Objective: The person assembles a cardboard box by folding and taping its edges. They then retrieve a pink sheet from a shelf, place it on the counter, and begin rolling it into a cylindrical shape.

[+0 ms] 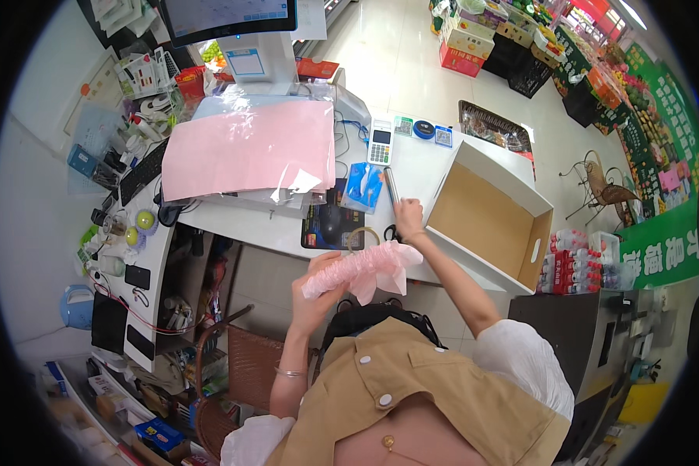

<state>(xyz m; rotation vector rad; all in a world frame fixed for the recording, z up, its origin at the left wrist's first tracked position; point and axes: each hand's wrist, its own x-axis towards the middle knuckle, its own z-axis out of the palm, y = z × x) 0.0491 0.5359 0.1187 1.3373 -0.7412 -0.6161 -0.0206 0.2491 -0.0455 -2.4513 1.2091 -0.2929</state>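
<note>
My left hand (316,299) is closed around a bunch of pink paper (361,268), pleated tightly along one side and frilled at the other. Over the white counter, my right hand (410,217) is closed on the near end of a slim silver bar-shaped tool (390,185), whose exact kind I cannot make out. Between the hands lies a roll of tape (354,238), partly behind the paper. Black scissors handles (391,233) show beside my right wrist. A blue-and-white packet (363,188) sits just left of the silver tool.
An open white box with a brown inside (485,213) takes up the counter's right. Flat pink sheets in clear film (252,147) cover the left part, below a monitor (229,17). A mouse (331,225), a card terminal (380,142) and a brown chair (252,361) are close by.
</note>
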